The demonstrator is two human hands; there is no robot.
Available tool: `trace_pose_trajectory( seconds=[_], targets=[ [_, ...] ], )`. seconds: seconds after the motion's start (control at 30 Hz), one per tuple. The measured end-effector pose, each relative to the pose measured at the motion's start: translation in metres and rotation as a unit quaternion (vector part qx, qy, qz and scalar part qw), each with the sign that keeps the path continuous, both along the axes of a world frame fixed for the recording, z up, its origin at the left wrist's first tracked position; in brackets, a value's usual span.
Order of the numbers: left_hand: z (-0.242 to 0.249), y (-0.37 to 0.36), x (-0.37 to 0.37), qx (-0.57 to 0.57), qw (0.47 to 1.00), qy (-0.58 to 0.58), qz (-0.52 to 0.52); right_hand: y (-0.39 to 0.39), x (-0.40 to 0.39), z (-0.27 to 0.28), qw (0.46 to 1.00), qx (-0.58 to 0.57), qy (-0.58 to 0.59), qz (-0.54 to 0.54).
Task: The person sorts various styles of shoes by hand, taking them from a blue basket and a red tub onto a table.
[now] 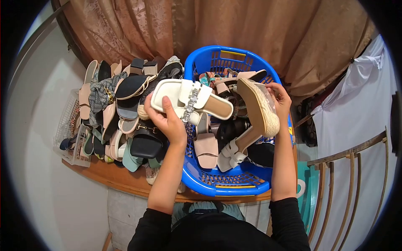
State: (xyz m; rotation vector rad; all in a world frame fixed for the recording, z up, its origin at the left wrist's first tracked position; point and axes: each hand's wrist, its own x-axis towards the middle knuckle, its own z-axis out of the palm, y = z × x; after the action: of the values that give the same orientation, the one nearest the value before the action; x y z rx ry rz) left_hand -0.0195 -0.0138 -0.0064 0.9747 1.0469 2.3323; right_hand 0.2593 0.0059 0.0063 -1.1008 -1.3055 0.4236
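Note:
My left hand (166, 120) grips a white sandal (184, 100) with a jewelled strap, holding it sole-side flat over the left rim of a blue plastic basket (217, 188). My right hand (279, 99) holds a wedge shoe (258, 108) with a woven straw heel, tilted on its side above the basket's middle. Inside the basket lie more shoes, among them a beige sandal (206, 146) and a white strappy one (231, 154). Black sleeves cover both my upper arms.
A heap of sandals and heels (121, 113) covers the wooden shelf (121, 178) left of the basket, partly over a clear crate (71, 134). A brown curtain (234, 25) hangs behind. A railing (356, 167) and white cloth (360, 100) stand at the right.

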Motion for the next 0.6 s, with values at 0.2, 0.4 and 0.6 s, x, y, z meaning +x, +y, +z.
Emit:
trace_pose_trajectory(
  seconds=[0.2,0.4,0.6],
  targets=[
    [-0.012,0.007,0.004,-0.204,0.878,0.379,-0.210,-0.006,-0.016,0.006,0.997,0.005,0.079,0.017],
    [-0.016,-0.009,0.018,-0.215,0.786,0.555,-0.165,-0.005,-0.044,-0.003,0.994,-0.040,0.089,0.056],
    [-0.003,-0.020,0.033,-0.082,0.824,0.439,-0.350,-0.011,-0.050,-0.008,0.970,-0.220,-0.105,0.014]
  ],
)
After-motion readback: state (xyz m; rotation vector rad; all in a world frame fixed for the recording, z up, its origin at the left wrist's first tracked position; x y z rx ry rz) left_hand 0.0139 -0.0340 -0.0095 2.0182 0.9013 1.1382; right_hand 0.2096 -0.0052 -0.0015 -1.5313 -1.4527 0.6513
